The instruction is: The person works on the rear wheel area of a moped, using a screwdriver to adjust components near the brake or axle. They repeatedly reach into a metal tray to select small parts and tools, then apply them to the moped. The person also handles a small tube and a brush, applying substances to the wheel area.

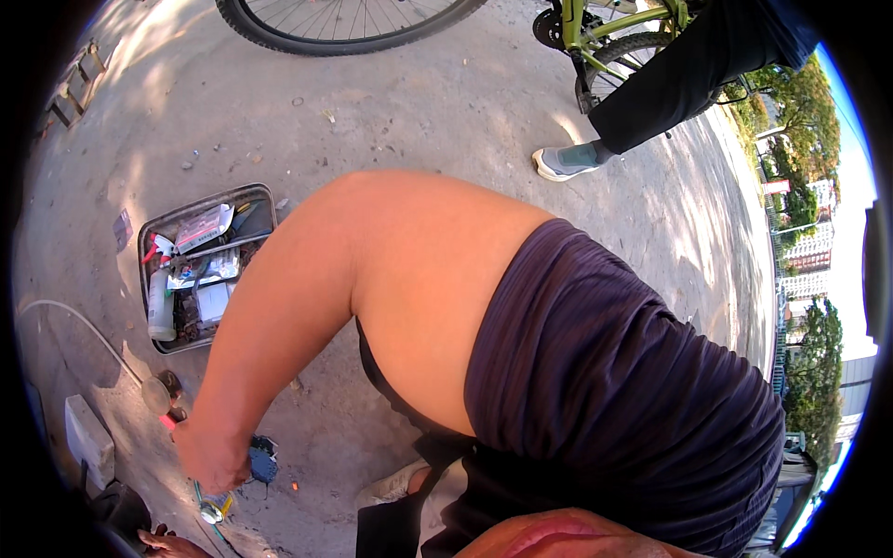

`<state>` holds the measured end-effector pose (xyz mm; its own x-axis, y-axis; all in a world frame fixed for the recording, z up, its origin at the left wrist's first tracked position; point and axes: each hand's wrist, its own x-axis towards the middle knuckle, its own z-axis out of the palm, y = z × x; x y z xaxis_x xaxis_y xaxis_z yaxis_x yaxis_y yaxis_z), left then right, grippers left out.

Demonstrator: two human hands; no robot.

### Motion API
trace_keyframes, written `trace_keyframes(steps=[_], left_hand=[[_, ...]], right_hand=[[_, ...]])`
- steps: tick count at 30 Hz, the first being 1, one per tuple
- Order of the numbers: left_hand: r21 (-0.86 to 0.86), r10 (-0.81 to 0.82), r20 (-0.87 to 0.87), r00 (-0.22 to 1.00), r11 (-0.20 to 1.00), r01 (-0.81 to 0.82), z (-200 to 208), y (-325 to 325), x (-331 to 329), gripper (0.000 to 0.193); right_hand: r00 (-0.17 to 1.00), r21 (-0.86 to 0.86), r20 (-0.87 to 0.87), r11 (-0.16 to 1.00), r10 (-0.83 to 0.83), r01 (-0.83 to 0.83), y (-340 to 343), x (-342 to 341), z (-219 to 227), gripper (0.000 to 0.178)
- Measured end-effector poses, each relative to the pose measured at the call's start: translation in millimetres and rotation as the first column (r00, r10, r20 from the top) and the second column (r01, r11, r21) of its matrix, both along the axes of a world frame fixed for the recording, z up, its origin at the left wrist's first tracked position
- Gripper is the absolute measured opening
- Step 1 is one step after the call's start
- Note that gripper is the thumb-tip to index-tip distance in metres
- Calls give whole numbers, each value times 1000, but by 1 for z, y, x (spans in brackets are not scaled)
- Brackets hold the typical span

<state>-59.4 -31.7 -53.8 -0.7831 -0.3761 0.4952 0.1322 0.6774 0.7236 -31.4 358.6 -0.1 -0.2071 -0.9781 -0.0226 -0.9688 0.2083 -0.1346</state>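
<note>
My right arm comes in from the right and bends at the elbow. My right hand (pixel 214 454) is low on the left, back toward me, with its fingers curled downward. What they hold is hidden. Beside the fingers lies a dark blue-black lump (pixel 263 460). Just below the hand is a small round yellow-and-white thing (pixel 215 508) with a thin teal strip. Beyond the wrist stands a round brownish metal fitting (pixel 158 395) with a pale hose (pixel 88 321) and a red tip. At the lower left edge, my left hand (pixel 172 545) shows only partly, near a dark object (pixel 121 510).
An open tray (pixel 155 346) holds boxes, a bottle and tools beyond my forearm. A pale block (pixel 89 441) lies at left. A bicycle wheel (pixel 349 46) is at the top. Another person's leg (pixel 651 112) stands before a green bicycle (pixel 577 46). A shoe (pixel 395 485) shows below my arm.
</note>
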Motion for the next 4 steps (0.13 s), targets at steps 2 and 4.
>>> trace_keyframes(steps=[2,4], left_hand=[[5,36,49,998,999,-36,-3,-9,-2,61],[-3,134,139,981,991,-135,-10,-25,-9,60]], right_hand=[[1000,257,8,966,26,-27,-3,7,6,28],[999,374,11,926,46,-47,-11,11,8,31]])
